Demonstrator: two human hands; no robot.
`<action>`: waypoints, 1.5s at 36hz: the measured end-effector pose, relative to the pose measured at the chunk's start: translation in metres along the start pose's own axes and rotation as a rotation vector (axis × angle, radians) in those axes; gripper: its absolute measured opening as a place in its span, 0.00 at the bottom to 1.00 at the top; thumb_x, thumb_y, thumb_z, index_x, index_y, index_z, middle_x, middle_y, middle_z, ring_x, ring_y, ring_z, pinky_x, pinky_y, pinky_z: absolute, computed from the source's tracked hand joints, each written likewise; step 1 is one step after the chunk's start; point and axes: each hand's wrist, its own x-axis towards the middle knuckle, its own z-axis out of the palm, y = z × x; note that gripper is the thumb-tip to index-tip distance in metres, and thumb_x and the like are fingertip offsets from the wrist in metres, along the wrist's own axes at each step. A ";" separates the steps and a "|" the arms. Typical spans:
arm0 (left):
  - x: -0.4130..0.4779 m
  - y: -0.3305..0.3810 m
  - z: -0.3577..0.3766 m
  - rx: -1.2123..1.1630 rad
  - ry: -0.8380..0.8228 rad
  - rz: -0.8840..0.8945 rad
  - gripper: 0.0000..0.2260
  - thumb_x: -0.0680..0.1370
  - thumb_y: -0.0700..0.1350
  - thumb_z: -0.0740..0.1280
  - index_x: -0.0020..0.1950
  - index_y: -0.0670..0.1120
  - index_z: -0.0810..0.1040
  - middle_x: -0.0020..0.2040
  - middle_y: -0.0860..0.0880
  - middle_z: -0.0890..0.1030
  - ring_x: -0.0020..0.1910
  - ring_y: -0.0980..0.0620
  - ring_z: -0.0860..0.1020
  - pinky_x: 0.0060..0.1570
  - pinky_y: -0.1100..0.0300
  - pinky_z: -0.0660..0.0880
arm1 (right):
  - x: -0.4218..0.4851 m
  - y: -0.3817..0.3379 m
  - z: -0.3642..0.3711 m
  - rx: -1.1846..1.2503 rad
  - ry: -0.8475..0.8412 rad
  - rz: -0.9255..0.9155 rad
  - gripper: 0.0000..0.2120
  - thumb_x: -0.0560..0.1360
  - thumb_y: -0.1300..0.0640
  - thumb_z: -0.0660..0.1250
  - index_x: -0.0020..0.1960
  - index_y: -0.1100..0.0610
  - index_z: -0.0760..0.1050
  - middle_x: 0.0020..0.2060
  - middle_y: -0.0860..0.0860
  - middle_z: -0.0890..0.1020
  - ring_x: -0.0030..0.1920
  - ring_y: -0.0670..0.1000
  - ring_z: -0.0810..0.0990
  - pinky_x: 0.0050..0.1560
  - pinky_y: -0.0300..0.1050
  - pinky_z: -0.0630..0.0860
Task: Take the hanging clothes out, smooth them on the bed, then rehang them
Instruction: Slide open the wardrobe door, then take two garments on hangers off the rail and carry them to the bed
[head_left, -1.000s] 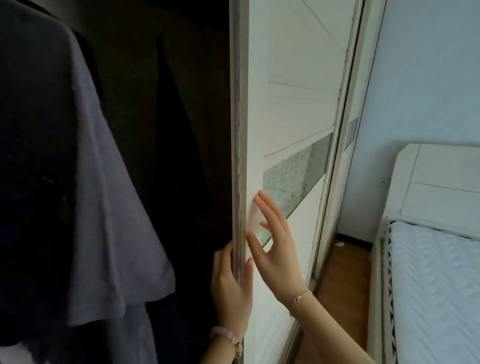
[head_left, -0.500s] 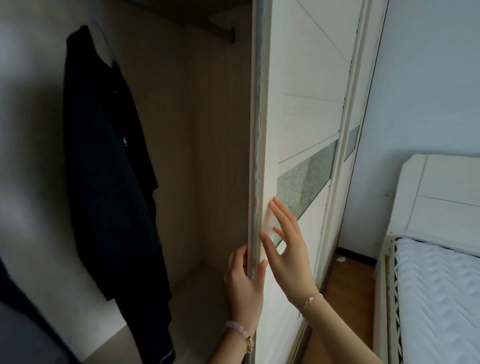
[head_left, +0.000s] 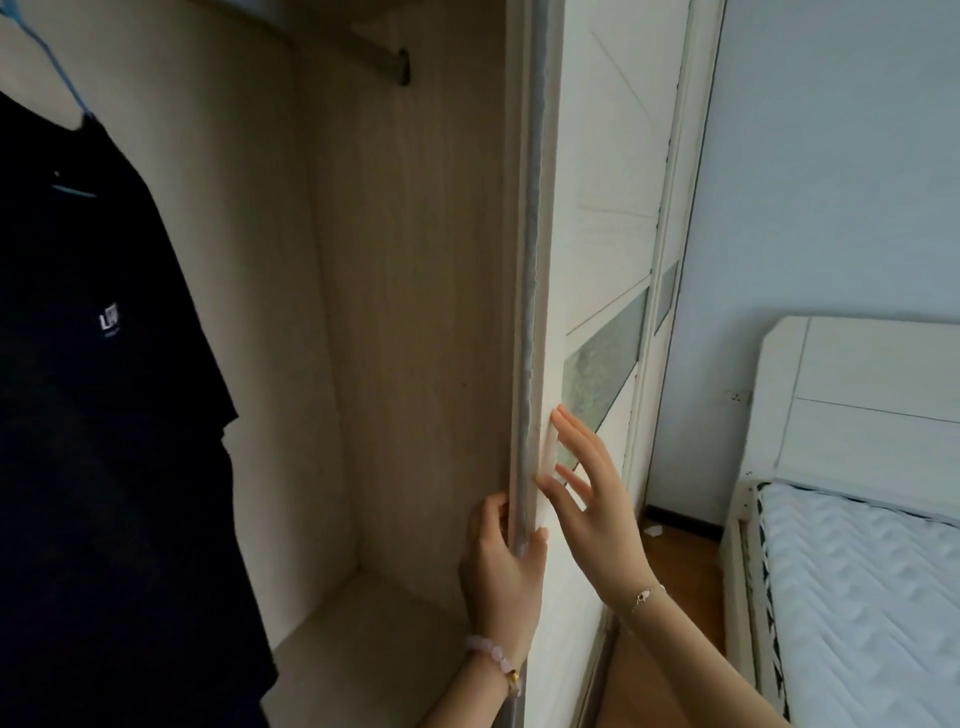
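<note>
Head view: the left hand (head_left: 501, 566) grips the edge of the sliding door (head_left: 597, 208), and the right hand (head_left: 592, 512) presses its face with straight fingers; the step in hand appears to be opening the wardrobe (head_left: 415, 312). The dark shirt (head_left: 104, 364) hangs at far left, untouched. Next, release the door and lift its hanger (head_left: 72, 98).
</note>
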 end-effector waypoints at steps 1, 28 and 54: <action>-0.001 -0.001 0.000 0.000 0.009 0.009 0.21 0.70 0.57 0.70 0.59 0.48 0.76 0.51 0.54 0.80 0.47 0.56 0.81 0.43 0.68 0.77 | 0.000 0.001 0.000 0.006 -0.003 -0.011 0.28 0.76 0.57 0.65 0.67 0.33 0.60 0.67 0.27 0.62 0.69 0.33 0.63 0.64 0.28 0.66; 0.009 0.028 -0.108 0.335 -0.086 0.016 0.10 0.75 0.47 0.62 0.56 0.55 0.73 0.55 0.56 0.78 0.54 0.59 0.78 0.55 0.55 0.76 | 0.014 -0.068 0.043 0.118 -0.076 -0.655 0.20 0.74 0.63 0.58 0.64 0.52 0.72 0.59 0.43 0.76 0.62 0.40 0.73 0.67 0.36 0.67; -0.005 0.300 -0.397 1.407 0.767 -0.301 0.20 0.76 0.44 0.62 0.67 0.40 0.69 0.65 0.39 0.72 0.63 0.39 0.71 0.58 0.52 0.70 | 0.172 -0.351 0.169 0.721 -0.707 -0.142 0.38 0.75 0.46 0.65 0.76 0.62 0.53 0.72 0.57 0.63 0.70 0.57 0.65 0.61 0.44 0.65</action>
